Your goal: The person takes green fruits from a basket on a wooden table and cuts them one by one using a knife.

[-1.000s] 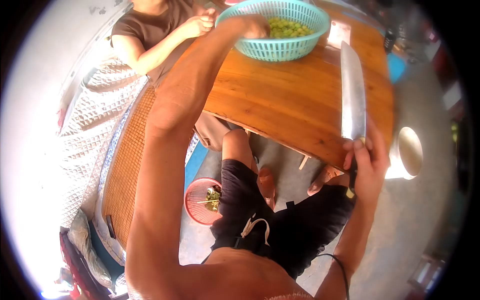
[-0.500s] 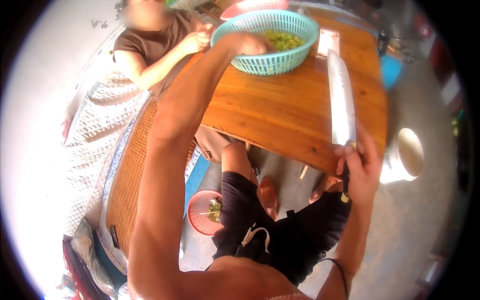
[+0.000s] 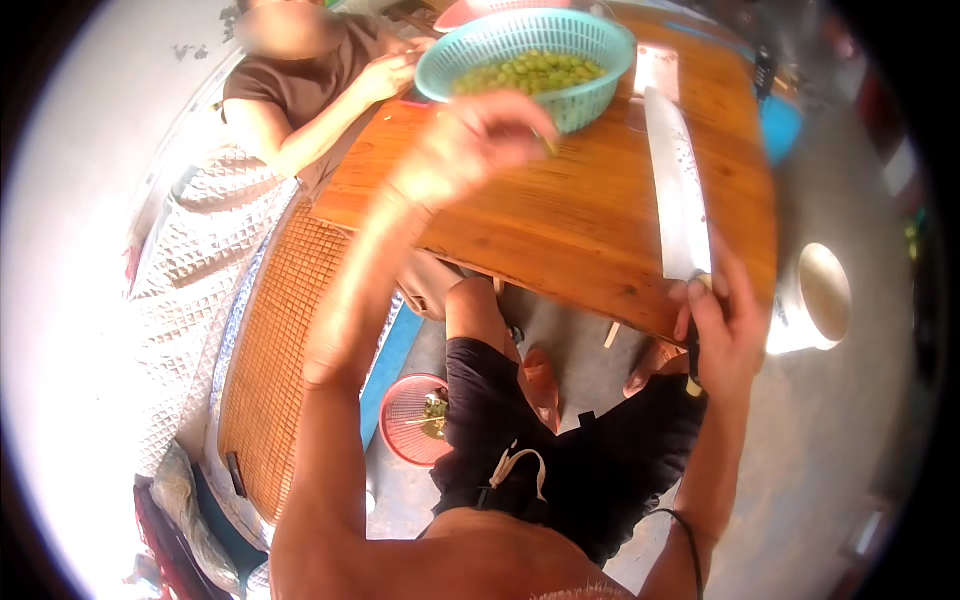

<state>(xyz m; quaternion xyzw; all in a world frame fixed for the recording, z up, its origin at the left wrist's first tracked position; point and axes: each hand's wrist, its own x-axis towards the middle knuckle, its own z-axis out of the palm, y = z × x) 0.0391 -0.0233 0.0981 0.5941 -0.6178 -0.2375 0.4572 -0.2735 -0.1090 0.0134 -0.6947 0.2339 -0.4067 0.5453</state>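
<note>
My left hand [image 3: 490,140], blurred by motion, is above the table just in front of the turquoise basket [image 3: 585,110]. At its fingertips is a small yellow-green fruit [image 3: 550,147], partly hidden by the fingers. The basket holds many small green fruits [image 3: 540,72], too small to tell their kind. In my right hand [image 3: 722,320] is a large kitchen knife [image 3: 677,190], gripped by its black handle. Its broad blade points away from me over the right side of the table, with dark specks along one edge.
The wooden table [image 3: 590,220] fills the middle. Across its left corner sits another person [image 3: 310,90], hands near the basket. A pink basket [image 3: 500,12] is behind the turquoise one. On the floor are a red basket with scraps [image 3: 400,420] and a white bucket [image 3: 825,300].
My left hand has come out of the turquoise basket toward me, with the small fruit at its fingertips. The knife has barely shifted in my right hand.
</note>
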